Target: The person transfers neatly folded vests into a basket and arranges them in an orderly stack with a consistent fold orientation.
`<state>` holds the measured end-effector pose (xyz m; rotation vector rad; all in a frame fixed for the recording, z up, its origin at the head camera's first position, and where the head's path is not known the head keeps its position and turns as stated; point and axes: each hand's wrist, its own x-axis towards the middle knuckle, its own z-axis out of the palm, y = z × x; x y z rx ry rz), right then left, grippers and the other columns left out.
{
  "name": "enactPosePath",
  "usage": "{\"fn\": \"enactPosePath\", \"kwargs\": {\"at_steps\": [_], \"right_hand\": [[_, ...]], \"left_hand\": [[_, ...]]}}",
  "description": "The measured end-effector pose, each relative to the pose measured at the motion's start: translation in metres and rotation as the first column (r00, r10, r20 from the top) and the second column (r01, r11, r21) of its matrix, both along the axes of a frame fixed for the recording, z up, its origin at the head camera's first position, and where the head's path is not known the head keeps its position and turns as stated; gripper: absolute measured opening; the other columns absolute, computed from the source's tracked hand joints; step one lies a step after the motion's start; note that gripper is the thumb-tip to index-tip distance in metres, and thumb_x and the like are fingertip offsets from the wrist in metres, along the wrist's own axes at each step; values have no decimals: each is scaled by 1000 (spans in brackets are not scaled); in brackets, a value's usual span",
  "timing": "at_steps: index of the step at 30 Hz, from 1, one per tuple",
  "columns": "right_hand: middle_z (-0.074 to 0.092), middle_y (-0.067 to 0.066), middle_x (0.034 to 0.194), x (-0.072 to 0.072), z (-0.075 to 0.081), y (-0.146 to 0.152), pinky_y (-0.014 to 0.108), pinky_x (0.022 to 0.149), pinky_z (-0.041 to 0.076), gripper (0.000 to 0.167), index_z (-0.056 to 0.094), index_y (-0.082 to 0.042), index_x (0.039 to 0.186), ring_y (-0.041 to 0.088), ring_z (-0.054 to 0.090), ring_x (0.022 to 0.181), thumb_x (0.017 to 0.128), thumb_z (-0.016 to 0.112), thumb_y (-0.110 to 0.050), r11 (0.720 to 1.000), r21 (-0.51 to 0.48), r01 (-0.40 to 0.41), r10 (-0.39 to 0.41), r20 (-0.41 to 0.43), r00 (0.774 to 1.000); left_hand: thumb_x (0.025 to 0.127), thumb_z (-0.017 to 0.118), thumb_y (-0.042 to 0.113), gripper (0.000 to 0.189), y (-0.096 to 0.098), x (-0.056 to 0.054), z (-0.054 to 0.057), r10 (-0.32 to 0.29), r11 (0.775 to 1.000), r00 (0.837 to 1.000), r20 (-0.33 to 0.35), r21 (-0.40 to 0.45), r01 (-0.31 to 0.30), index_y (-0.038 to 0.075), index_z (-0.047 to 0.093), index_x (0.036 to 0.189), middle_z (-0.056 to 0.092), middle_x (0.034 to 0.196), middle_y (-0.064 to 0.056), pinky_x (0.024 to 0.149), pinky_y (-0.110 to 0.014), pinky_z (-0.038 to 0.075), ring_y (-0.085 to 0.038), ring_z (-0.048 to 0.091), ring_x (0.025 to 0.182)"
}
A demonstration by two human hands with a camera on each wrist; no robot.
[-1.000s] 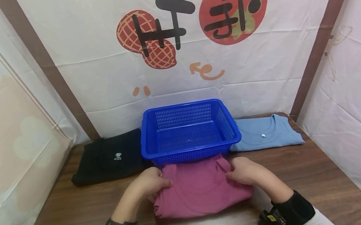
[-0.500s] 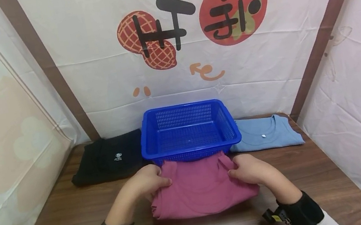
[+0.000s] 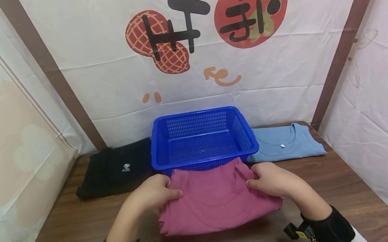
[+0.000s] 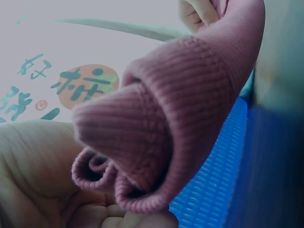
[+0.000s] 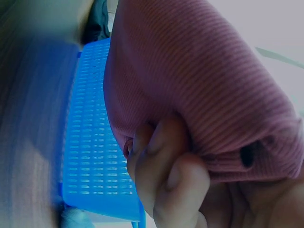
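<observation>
A folded pink ribbed shirt (image 3: 215, 203), its round neckline facing up, is held in front of the blue basket. My left hand (image 3: 156, 193) grips its left side, thumb on top and fingers underneath. On the opposite side my right hand (image 3: 271, 178) grips it the same way. In the left wrist view the rolled folds of the shirt (image 4: 185, 85) show beside my left hand (image 4: 42, 175). The right wrist view has the curled fingers of my right hand (image 5: 166, 171) under the shirt (image 5: 190, 80). The upper edge of the shirt overlaps the basket's front wall in the head view.
The blue plastic basket (image 3: 206, 161) stands at the back of the wooden table (image 3: 347, 206), with nothing in it. To its left lies a folded black garment (image 3: 117, 168); to its right, a folded light blue shirt (image 3: 286, 142). A printed cloth (image 3: 97, 47) hangs behind.
Both hands have lifted the pink shirt slightly and moved it toward the basket, spreading a little apart. The basket and the two other garments have stayed put.
</observation>
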<state>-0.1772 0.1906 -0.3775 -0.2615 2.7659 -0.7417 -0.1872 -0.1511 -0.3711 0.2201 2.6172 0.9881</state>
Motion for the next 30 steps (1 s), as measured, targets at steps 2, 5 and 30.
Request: {"fn": "enactPosePath", "kwargs": {"at_steps": [2, 5, 30], "right_hand": [[54, 2, 70, 1, 3, 1, 31, 57, 43, 20, 62, -10, 89, 16, 54, 63, 97, 68, -27, 1000, 2, -2, 2, -5, 1000], [54, 3, 71, 3, 8, 3, 31, 57, 43, 20, 62, -10, 90, 16, 54, 64, 97, 68, -27, 1000, -4, -7, 6, -11, 1000], [58, 4, 76, 7, 22, 9, 32, 59, 48, 19, 63, -8, 99, 16, 56, 67, 100, 66, -27, 994, -104, 14, -23, -85, 996]], "left_hand": [[89, 78, 22, 25, -1, 1, 2, 5, 1000, 1000, 10, 5, -5, 6, 61, 81, 57, 71, -6, 53, -30, 46, -19, 56, 61], [90, 78, 24, 25, -2, 4, 7, 4, 1000, 1000, 20, 5, -4, 6, 62, 85, 59, 74, -7, 56, -31, 47, -19, 58, 64], [95, 73, 31, 27, -11, 4, 21, 42, 994, 999, -31, 102, -39, 7, 63, 90, 58, 73, -7, 57, -31, 48, -21, 59, 65]]}}
